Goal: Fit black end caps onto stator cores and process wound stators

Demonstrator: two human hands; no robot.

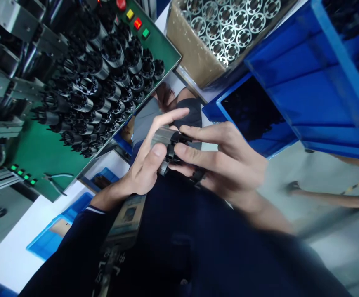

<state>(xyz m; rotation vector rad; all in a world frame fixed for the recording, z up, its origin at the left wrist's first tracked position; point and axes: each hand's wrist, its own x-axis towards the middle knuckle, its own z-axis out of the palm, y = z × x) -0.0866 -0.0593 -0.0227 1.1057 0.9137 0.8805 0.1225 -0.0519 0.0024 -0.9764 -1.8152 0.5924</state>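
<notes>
My left hand (144, 167) is wrapped round a ring-shaped metal core (164, 135), its thumb and fingers on the steel side. At the core's right end sits a black plastic slotted piece (171, 152), and the fingers of my right hand (221, 154) pinch it from the right. Just below the left thumb shows the edge of a second small metal-and-black part (163, 168). Another black piece (198, 176) lies under my right fingers, partly hidden. Whether the black slotted piece is fully seated on the core I cannot tell.
Many similar metal cores with black ends (88, 84) stand on a green machine table (27, 144) at left, beside pliers (57, 181) and lit buttons. A cardboard box (194, 62) holds bare metal rings. Blue bins (291, 82) stand at right. Another person's limb (328, 199) shows far right.
</notes>
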